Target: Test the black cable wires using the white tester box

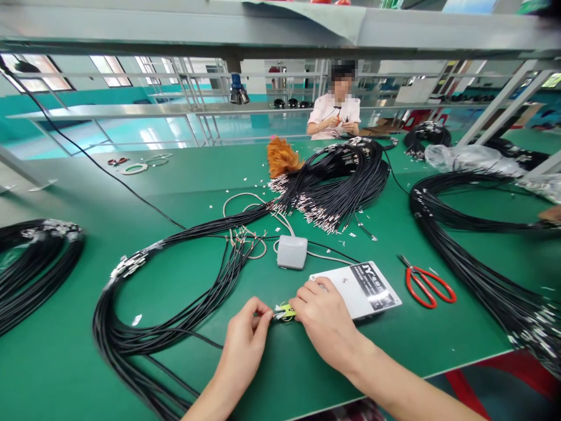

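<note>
Yellow-tagged wire end (284, 311) pinched between left hand (245, 342) and right hand (326, 324), best kept low beside the white box (363, 289), grip steady.

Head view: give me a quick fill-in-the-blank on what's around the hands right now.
1. The scissors have ____ handles.
2. The left hand and right hand pinch a small ____ tag between them.
3. The white foot pedal sits on the ____ table.
4. The cable bundles are ____ in colour.

Missing: red; yellow; green; black
</note>
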Demonstrator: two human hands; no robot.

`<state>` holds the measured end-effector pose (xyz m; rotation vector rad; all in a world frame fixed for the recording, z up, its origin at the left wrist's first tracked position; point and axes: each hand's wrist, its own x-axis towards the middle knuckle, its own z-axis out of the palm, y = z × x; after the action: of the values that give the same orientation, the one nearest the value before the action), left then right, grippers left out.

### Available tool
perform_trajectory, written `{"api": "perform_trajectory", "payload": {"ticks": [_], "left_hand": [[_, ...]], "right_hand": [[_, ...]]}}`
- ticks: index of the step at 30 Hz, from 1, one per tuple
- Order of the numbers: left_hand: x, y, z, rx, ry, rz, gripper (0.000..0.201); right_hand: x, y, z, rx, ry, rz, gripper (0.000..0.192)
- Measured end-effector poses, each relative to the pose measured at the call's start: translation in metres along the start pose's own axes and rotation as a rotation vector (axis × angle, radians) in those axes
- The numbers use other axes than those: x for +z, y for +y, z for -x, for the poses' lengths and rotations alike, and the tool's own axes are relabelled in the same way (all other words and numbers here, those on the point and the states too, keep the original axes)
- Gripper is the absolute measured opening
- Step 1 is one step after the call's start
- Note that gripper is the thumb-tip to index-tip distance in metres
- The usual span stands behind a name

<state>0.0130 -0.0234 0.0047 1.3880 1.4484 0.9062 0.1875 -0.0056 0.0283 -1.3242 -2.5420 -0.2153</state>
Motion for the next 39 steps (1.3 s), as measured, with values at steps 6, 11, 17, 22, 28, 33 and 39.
{"api": "perform_trajectory", "payload": {"ticks": [6, 11, 17, 22, 28, 33, 39], "left_hand": [[0.004, -0.002, -0.005, 0.013, 0.018, -0.004, 0.023], [0.003, -0.004, -0.005, 0.015, 0.005, -0.001, 0.025], [0.001, -0.005, -0.008, -0.011, -0.015, 0.001, 0.027], [0.001, -0.006, -0.009, -0.028, -0.02, 0.019, 0.028], [-0.002, -0.005, -0.008, -0.023, -0.02, 0.03, 0.025], [-0.009, -0.009, -0.003, -0.022, 0.018, 0.047, 0.023], [-0.032, -0.001, -0.014, -0.005, 0.117, 0.12, 0.027]], "right_hand": [[0.003, -0.002, -0.002, 0.026, -0.04, 0.0, 0.015], [-0.001, -0.003, -0.004, 0.057, -0.08, -0.008, 0.011], [-0.027, 0.015, 0.031, 0.12, 0.237, -0.26, 0.017], [-0.02, 0.024, 0.085, 0.18, 0.464, -0.239, 0.024], [0.0, 0.014, 0.095, 0.223, 0.545, -0.196, 0.021], [0.005, 0.02, 0.094, 0.203, 0.57, -0.162, 0.022], [0.005, 0.009, 0.097, 0.121, 0.593, -0.231, 0.026]]}}
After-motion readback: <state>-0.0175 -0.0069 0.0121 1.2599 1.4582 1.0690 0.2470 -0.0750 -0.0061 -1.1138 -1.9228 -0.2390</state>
